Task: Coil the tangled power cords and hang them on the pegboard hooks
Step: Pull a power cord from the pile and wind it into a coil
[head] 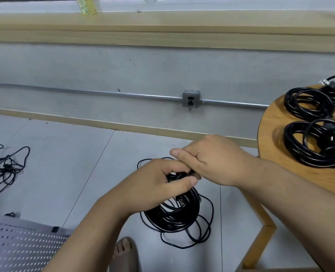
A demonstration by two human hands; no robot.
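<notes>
Foot: a bare foot (123,250) shows at the bottom centre of the frame, on the grey tiled floor (64,154).
Pegboard: a white perforated pegboard (15,244) fills the lower left corner; whether it lies flat or leans cannot be told.
Left hand: the left hand (158,185), just below centre, has its fingers and thumb curled round the top of a black cord coil (174,214).
Black cord coil: it falls below the left hand in thick loops, with thinner loose loops spread around it over the tiles.
Right hand: the right hand (211,163), touching the left from the right, pinches a strand of the same cord where the two hands meet.
Tangled cords: a loose heap of thin tangled cords (1,169) lies on the floor at the left edge, well apart from the hands.
Worktop: a round wooden worktop (268,130) at the right edge carries coiled cords (308,101), wound in separate bundles side by side.
Wall: a metal wall outlet (191,100) sits on a metal conduit (84,92) running across the grey wall.
Ledge: a wooden ledge (162,32) spans the top of the frame.
</notes>
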